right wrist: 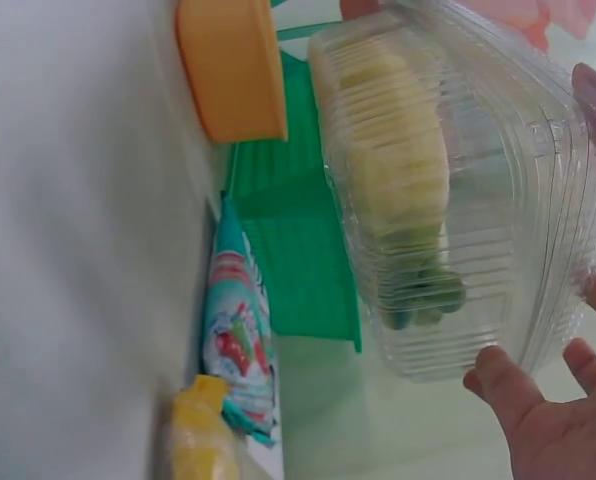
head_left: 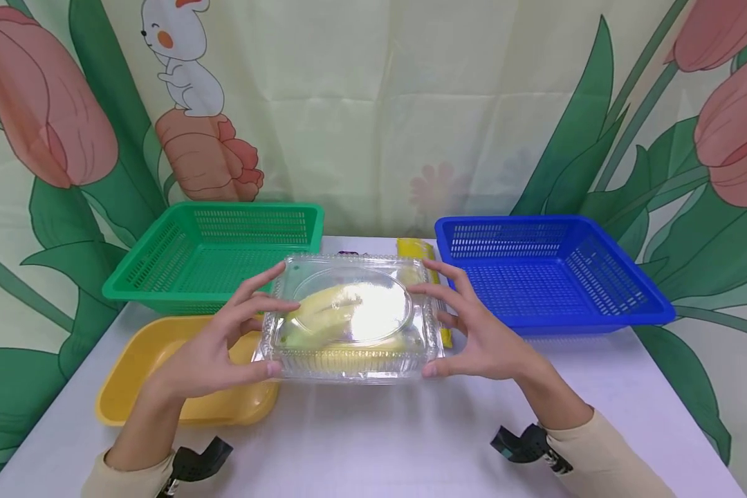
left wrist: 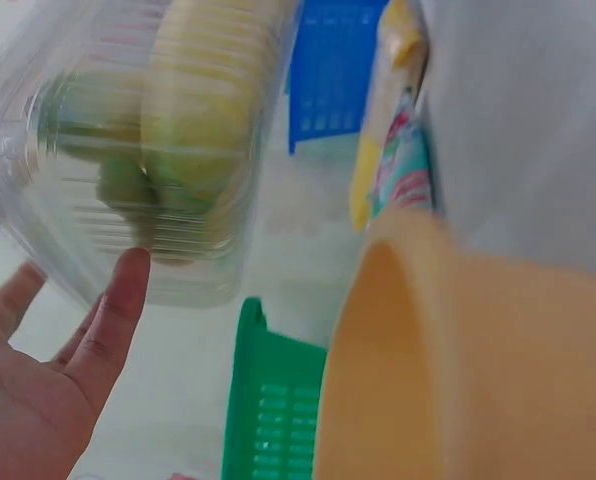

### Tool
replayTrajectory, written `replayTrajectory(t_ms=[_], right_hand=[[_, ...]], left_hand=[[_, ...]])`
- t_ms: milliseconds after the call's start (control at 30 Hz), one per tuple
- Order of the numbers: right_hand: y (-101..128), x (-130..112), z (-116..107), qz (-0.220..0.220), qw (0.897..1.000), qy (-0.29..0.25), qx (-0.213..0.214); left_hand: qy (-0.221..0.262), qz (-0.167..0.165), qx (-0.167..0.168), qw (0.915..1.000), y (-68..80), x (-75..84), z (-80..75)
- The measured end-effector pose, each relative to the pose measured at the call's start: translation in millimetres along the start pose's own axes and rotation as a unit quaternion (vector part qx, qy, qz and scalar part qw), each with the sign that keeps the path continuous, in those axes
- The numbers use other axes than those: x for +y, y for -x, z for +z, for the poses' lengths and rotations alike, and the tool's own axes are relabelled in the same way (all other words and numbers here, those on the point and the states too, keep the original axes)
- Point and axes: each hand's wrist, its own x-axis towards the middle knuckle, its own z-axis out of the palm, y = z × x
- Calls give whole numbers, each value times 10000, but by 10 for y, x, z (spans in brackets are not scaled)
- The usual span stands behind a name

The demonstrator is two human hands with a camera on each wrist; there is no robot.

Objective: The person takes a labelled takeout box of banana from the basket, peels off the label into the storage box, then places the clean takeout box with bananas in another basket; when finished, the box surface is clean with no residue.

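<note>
Clear box: a transparent lidded plastic box (head_left: 348, 318) is held between both hands above the middle of the desk (head_left: 373, 429), clear of its surface; its left end overlaps the yellow tray.
Contents: bananas (head_left: 324, 311), yellow with greenish ends, are seen through the lid and ribbed walls.
Left hand: the left hand (head_left: 214, 346) is set against the left end of the box; its fingers (head_left: 268, 280) are spread and only slightly bent, the thumb pressed to the near corner, the fingertips laid on the lid edge.
Right hand: the right hand (head_left: 479, 332) is set against the right end in mirror fashion; the fingers are extended, the thumb is pressed to the near right corner.
Yellow tray: a shallow yellow tray (head_left: 143, 373) is placed near the left edge of the desk.
Green basket: a green slotted basket (head_left: 162, 270) is placed at the far left corner.
Blue basket: a blue slotted basket (head_left: 597, 304) is placed at the far right corner.
Packets: a yellow packet (head_left: 413, 247) and a teal printed packet (right wrist: 240, 340) lie between the baskets, beyond the box.
</note>
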Motion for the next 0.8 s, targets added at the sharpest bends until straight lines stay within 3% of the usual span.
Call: replayTrajectory(t_ms=[400, 633, 800], right_hand=[[-506, -13, 8, 70, 10000, -37, -27], [-750, 27, 56, 54, 9999, -86, 73], [-875, 43, 105, 127, 9996, -231, 41]], left_hand=[[-191, -155, 380, 9990, -126, 6, -353], [-582, -154, 437, 9972, -199, 22, -603], [-835, -390, 524, 9944, -211, 7, -700]])
